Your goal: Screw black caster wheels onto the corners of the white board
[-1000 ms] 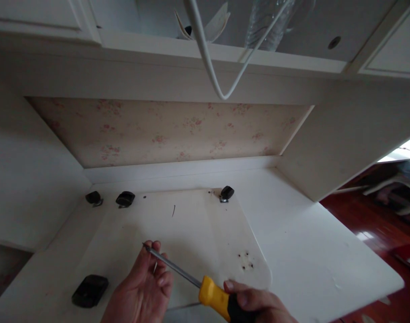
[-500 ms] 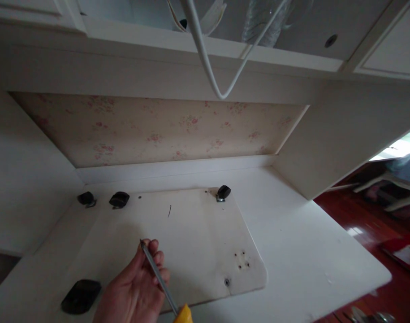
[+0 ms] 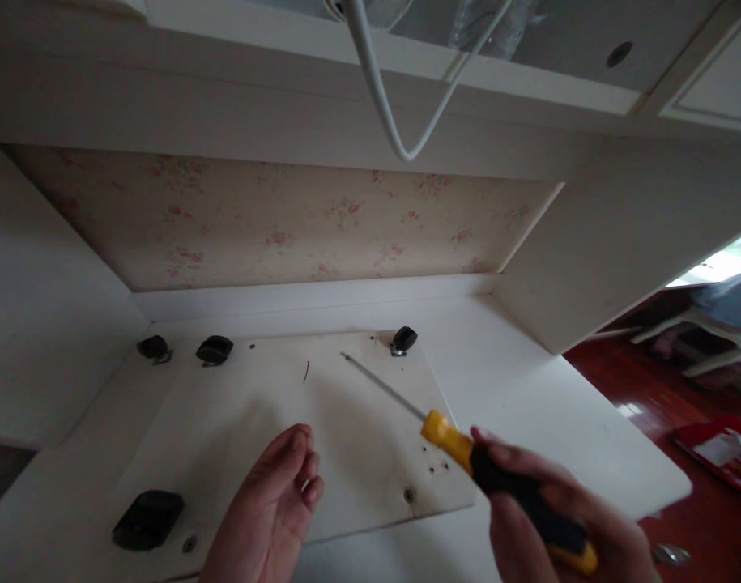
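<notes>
Screwdriver [image 3: 458, 447] gripped in right hand [image 3: 604, 514]; tip beyond, apart from left hand [image 3: 264, 506], its fingertips pinched together, contents unclear.

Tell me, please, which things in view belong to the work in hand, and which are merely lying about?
Apparently in the work:
yellow-black screwdriver, in the right hand
white board with holes
black casters

Apparently unrelated:
red tray
white cable, hanging above

Head view, close over tabletop [image 3: 540, 413], forward, downward
</notes>
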The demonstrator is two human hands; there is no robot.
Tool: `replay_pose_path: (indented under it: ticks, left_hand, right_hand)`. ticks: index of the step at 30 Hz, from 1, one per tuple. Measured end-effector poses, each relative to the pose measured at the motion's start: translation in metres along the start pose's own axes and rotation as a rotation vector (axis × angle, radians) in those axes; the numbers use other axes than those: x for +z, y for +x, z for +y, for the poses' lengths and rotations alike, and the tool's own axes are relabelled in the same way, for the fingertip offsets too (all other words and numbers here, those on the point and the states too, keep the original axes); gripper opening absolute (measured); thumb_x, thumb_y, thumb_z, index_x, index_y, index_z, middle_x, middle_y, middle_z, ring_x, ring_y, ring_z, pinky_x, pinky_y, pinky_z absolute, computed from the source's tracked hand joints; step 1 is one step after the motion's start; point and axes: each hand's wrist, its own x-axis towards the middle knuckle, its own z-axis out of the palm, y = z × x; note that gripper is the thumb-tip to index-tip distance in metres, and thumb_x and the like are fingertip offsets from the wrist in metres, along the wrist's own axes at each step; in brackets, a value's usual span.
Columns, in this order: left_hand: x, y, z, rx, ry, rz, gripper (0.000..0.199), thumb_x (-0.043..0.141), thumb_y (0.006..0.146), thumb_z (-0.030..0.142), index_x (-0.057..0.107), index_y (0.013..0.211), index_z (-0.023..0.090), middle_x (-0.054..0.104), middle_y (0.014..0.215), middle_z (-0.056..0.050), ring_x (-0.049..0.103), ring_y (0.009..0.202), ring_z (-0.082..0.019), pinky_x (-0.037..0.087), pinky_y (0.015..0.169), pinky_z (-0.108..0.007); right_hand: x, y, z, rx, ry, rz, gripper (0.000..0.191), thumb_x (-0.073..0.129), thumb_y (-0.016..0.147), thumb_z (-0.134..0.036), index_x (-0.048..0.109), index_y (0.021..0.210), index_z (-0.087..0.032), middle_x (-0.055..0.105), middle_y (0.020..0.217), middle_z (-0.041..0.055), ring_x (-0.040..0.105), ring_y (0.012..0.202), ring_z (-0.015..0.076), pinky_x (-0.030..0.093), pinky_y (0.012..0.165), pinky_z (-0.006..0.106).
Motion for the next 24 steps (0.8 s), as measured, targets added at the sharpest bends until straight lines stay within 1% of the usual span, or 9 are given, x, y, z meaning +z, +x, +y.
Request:
replay_pose_path:
  ticks: [2, 4, 5, 7, 9, 11, 13, 17, 24]
  left_hand:
    - [-0.01, -0.002, -0.005, 0.077, 0.213, -0.045, 0.035, 0.093, 0.056, 0.035, 0.073, 0.078, 0.017, 0.062, 0.076, 0.0, 0.052, 0.061, -0.01, 0.045, 0.054, -0.022]
    - [-0.019, -0.007, -0.007, 0.215, 0.448, -0.095, 0.031, 0.087, 0.067, 0.043, 0.074, 0.079, 0.018, 0.06, 0.072, -0.001, 0.049, 0.06, -0.01, 0.042, 0.054, -0.022]
    - [-0.023, -0.009, -0.007, 0.296, 0.56, -0.123, 0.027, 0.082, 0.073, 0.044, 0.074, 0.079, 0.019, 0.06, 0.072, -0.001, 0.049, 0.061, -0.011, 0.042, 0.056, -0.022]
    - [-0.032, -0.011, -0.006, 0.444, 0.743, -0.176, 0.02, 0.075, 0.081, 0.041, 0.074, 0.079, 0.021, 0.062, 0.076, -0.002, 0.054, 0.067, -0.013, 0.044, 0.061, -0.022]
    - [-0.04, -0.011, -0.005, 0.535, 0.868, -0.214, 0.014, 0.072, 0.084, 0.037, 0.074, 0.08, 0.024, 0.064, 0.079, -0.002, 0.058, 0.072, -0.015, 0.046, 0.065, -0.022]
    - [-0.048, -0.008, -0.004, 0.578, 0.957, -0.23, 0.011, 0.069, 0.087, 0.034, 0.073, 0.082, 0.025, 0.065, 0.081, -0.002, 0.06, 0.073, -0.015, 0.046, 0.065, -0.022]
    - [-0.055, -0.006, -0.003, 0.604, 1.037, -0.227, 0.01, 0.067, 0.088, 0.032, 0.073, 0.083, 0.026, 0.066, 0.081, -0.002, 0.06, 0.072, -0.015, 0.046, 0.065, -0.022]
    - [-0.068, -0.002, 0.0, 0.651, 1.134, -0.198, 0.01, 0.065, 0.09, 0.032, 0.072, 0.086, 0.026, 0.066, 0.083, -0.002, 0.061, 0.074, -0.016, 0.047, 0.067, -0.023]
    - [-0.076, 0.001, 0.004, 0.64, 1.134, -0.208, 0.013, 0.063, 0.091, 0.031, 0.072, 0.085, 0.025, 0.067, 0.083, -0.003, 0.061, 0.074, -0.016, 0.047, 0.066, -0.024]
  right_hand:
    - [0.004, 0.027, 0.01, -0.009, -0.07, 0.004, 0.036, 0.071, 0.078, -0.005, 0.058, 0.105, -0.026, 0.075, 0.104, 0.0, 0.074, 0.097, 0.0226, 0.062, 0.086, 0.042]
    - [0.01, 0.056, 0.022, 0.013, -0.264, -0.045, 0.027, 0.075, 0.081, -0.015, 0.06, 0.1, -0.025, 0.076, 0.097, 0.0012, 0.074, 0.092, 0.0219, 0.06, 0.079, 0.036]
    - [0.013, 0.071, 0.029, 0.031, -0.382, -0.111, 0.021, 0.074, 0.083, -0.021, 0.061, 0.099, -0.025, 0.076, 0.096, 0.002, 0.073, 0.088, 0.0215, 0.058, 0.076, 0.035]
    - [0.022, 0.097, 0.039, -0.025, -0.59, -0.248, 0.014, 0.071, 0.086, -0.031, 0.063, 0.095, -0.024, 0.076, 0.092, 0.0031, 0.071, 0.078, 0.0205, 0.054, 0.069, 0.033]
    - [0.034, 0.119, 0.046, -0.115, -0.701, -0.376, 0.01, 0.067, 0.087, -0.031, 0.063, 0.092, -0.023, 0.075, 0.086, 0.0033, 0.068, 0.07, 0.0186, 0.051, 0.066, 0.031]
    - [0.048, 0.134, 0.05, -0.179, -0.763, -0.468, 0.007, 0.065, 0.085, -0.028, 0.064, 0.088, -0.021, 0.072, 0.079, 0.0024, 0.065, 0.066, 0.0175, 0.047, 0.065, 0.03]
    - [0.063, 0.144, 0.052, -0.228, -0.827, -0.561, 0.007, 0.063, 0.084, -0.026, 0.064, 0.087, -0.02, 0.069, 0.074, 0.0029, 0.061, 0.063, 0.0174, 0.042, 0.061, 0.03]
    - [0.089, 0.153, 0.049, -0.29, -0.892, -0.732, 0.012, 0.057, 0.083, -0.022, 0.065, 0.089, -0.018, 0.069, 0.077, 0.0056, 0.058, 0.064, 0.0184, 0.036, 0.06, 0.031]
    - [0.107, 0.158, 0.052, -0.272, -0.94, -0.79, 0.014, 0.055, 0.08, -0.02, 0.066, 0.088, -0.019, 0.07, 0.08, 0.0068, 0.057, 0.065, 0.0195, 0.034, 0.06, 0.032]
